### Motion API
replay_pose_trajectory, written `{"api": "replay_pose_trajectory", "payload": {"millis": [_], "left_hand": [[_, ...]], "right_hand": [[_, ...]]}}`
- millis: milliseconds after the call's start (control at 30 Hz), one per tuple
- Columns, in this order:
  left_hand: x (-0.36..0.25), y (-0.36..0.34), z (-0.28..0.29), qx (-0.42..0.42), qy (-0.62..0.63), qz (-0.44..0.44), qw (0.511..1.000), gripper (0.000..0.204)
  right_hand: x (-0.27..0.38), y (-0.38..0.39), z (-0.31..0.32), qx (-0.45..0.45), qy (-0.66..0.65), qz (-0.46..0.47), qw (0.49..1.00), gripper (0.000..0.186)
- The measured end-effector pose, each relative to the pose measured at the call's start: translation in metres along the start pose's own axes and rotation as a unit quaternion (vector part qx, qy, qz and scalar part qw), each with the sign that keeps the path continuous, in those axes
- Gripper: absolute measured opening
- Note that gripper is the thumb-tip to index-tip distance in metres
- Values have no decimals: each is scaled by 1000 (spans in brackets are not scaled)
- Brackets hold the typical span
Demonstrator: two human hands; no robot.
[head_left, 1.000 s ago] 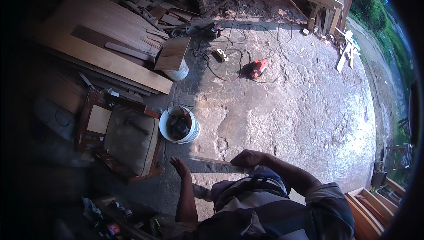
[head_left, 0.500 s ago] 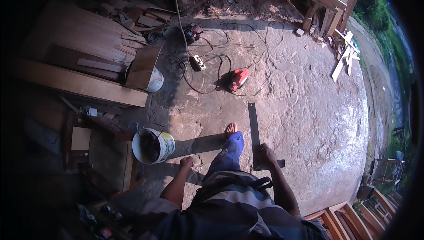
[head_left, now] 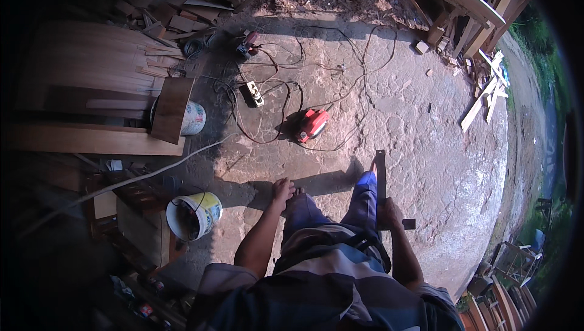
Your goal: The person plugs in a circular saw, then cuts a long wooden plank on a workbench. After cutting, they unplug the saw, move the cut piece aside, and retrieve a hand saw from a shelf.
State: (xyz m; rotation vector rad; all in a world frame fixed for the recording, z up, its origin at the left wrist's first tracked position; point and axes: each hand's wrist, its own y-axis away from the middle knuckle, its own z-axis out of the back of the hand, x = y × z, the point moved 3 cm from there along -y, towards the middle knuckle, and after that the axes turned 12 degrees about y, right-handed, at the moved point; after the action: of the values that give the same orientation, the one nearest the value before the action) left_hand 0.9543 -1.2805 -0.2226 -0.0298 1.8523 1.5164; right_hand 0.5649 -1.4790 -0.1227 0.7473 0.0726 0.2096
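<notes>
A dark, L-shaped carpenter's square [head_left: 381, 179] is in my right hand [head_left: 389, 214], gripped near its corner. Its long blade points away from me beside my right leg, and the short arm sticks out to the right of my wrist. My left hand [head_left: 283, 191] hangs in front of my left leg with loosely bent fingers; nothing shows in it. Left of that hand, a white and yellow bucket [head_left: 210, 209] with dark contents stands on the floor. Farther ahead lies a red power tool [head_left: 313, 126] on the rough concrete.
Cables snake around a white power strip [head_left: 254, 94] and another corded tool [head_left: 247, 46]. Boards and offcuts [head_left: 121, 100] are stacked at left, beside a second bucket [head_left: 194, 118]. A loose cord [head_left: 131, 177] crosses the left side. Wood scraps [head_left: 486, 94] lie at far right.
I have stepped forward, with my legs now apart. My left hand has moved up and inward. The carpenter's square, still in my right hand, has shifted to the right in view.
</notes>
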Motion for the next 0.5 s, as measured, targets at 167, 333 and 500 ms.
{"api": "replay_pose_trajectory", "payload": {"millis": [167,333,500], "left_hand": [[10,-35,-125,-42,155,14,987,42],[51,-41,-215,-95,243,33,965,50],[48,-43,-298,-1,218,42,975,75]], "right_hand": [[-30,-161,69,27,133,69,988,45],[-45,-286,138,24,195,182,964,42],[41,-327,136,42,32,407,912,29]]}}
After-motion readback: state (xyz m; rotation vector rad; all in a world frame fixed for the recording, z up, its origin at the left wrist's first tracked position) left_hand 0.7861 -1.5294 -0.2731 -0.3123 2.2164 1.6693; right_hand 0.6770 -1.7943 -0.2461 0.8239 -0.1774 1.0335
